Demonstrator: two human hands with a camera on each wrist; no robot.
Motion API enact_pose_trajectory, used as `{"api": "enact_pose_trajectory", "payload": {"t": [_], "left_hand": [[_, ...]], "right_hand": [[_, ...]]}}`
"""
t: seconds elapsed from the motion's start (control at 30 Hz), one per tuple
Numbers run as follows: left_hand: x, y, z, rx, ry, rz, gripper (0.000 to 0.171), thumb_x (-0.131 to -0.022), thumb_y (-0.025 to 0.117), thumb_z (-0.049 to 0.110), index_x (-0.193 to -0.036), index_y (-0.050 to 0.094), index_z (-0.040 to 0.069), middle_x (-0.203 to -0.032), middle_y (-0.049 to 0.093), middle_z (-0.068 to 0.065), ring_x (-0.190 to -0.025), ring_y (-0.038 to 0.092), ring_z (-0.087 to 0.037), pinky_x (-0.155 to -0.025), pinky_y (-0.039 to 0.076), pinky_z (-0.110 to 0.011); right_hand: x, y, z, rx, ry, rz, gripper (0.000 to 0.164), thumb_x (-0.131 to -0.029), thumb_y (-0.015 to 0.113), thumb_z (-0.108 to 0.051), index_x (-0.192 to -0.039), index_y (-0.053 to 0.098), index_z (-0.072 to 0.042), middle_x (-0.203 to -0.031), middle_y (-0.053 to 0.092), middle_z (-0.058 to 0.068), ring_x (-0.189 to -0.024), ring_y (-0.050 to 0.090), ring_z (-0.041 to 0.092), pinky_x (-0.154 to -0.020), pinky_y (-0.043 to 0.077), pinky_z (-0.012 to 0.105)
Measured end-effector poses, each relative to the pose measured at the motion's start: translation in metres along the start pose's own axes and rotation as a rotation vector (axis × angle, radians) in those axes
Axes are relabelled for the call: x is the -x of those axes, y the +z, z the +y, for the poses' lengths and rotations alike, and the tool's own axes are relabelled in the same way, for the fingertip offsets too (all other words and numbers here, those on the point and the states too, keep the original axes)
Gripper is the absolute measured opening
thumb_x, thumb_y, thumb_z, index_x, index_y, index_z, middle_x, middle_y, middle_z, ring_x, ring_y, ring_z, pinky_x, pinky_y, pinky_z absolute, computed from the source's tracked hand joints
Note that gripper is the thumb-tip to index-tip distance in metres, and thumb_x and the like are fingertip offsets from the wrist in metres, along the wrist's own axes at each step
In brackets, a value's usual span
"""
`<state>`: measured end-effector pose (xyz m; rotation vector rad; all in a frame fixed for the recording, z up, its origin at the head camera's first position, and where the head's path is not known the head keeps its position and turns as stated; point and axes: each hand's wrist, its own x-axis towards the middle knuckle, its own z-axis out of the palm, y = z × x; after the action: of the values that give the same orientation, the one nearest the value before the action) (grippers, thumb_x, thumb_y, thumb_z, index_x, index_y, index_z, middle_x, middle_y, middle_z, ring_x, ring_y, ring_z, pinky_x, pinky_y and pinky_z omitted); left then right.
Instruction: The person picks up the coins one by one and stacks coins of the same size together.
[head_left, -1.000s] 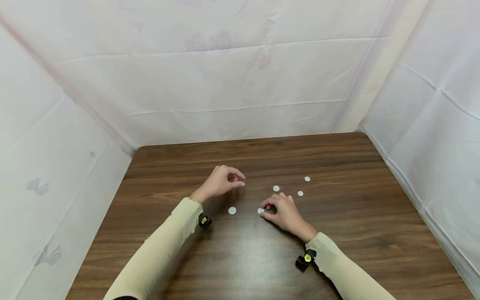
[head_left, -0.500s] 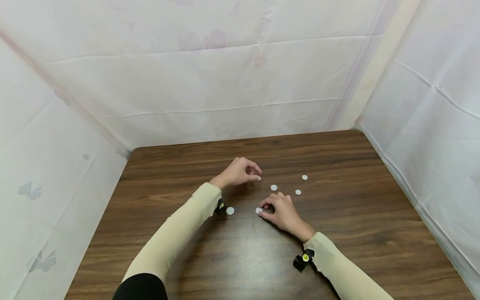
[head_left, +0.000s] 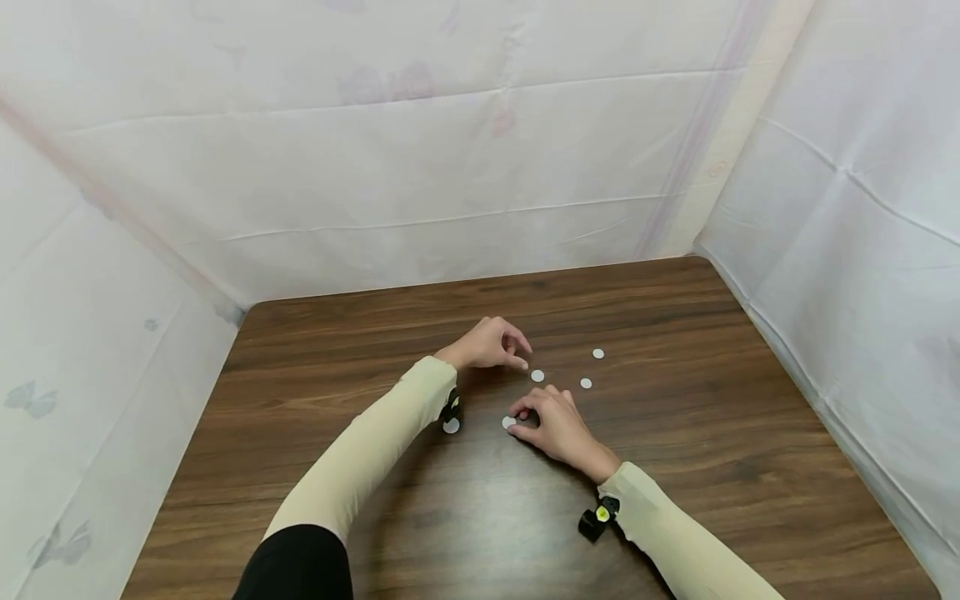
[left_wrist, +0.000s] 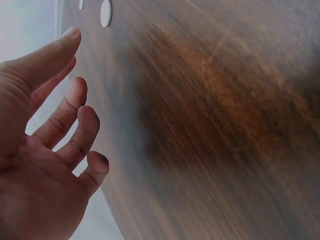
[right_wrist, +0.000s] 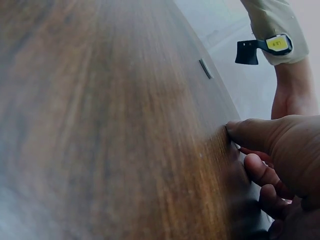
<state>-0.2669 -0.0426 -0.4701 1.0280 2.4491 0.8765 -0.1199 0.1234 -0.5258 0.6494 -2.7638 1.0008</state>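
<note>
My right hand [head_left: 558, 427] rests low over the table, with thumb and forefinger pinching the edges of a small white disc [head_left: 509, 423]. In the right wrist view that disc is hidden behind the thumb [right_wrist: 250, 131]. My left hand [head_left: 489, 343] hovers with loosely bent, parted fingers and holds nothing. Just beyond its thumb tip lies a second white disc [head_left: 537, 376], apart from it; the left wrist view also has a white disc [left_wrist: 105, 13] past the thumb. Another disc [head_left: 451, 426] lies beside the left wrist, partly covered by the wrist camera.
Two more white discs, a nearer one [head_left: 586, 383] and a farther one [head_left: 598, 354], lie to the right beyond my right hand. The dark wood table [head_left: 675, 333] is bordered by white patterned sheets [head_left: 450, 167] at the back and sides.
My left hand has moved right and away from me, toward the disc beyond my right hand. My right hand stays at its disc. The head view has shifted slightly.
</note>
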Motion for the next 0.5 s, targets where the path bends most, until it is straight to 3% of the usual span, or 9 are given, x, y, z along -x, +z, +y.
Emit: {"api": "enact_pose_trajectory", "payload": {"t": [0.33, 0.5], "left_hand": [[-0.01, 0.004, -0.003, 0.032, 0.006, -0.11, 0.023, -0.085, 0.087, 0.02, -0.106, 0.081, 0.014, -0.064, 0.065, -0.001, -0.053, 0.048, -0.006, -0.057, 0.04, -0.022], [-0.012, 0.006, -0.006, 0.03, 0.011, -0.126, 0.025, -0.084, 0.088, 0.02, -0.107, 0.082, 0.014, -0.064, 0.064, -0.003, -0.053, 0.047, -0.006, -0.058, 0.039, -0.022]], "right_hand": [[-0.001, 0.0, 0.0, 0.016, 0.011, -0.003, 0.017, -0.083, 0.088, -0.03, -0.095, 0.078, -0.023, -0.085, 0.064, -0.013, -0.082, 0.049, 0.009, -0.076, 0.031, 0.034], [-0.002, 0.001, 0.0, 0.016, 0.013, -0.01, 0.017, -0.083, 0.088, -0.03, -0.096, 0.078, -0.023, -0.085, 0.064, -0.014, -0.083, 0.05, 0.009, -0.077, 0.032, 0.035]]}}
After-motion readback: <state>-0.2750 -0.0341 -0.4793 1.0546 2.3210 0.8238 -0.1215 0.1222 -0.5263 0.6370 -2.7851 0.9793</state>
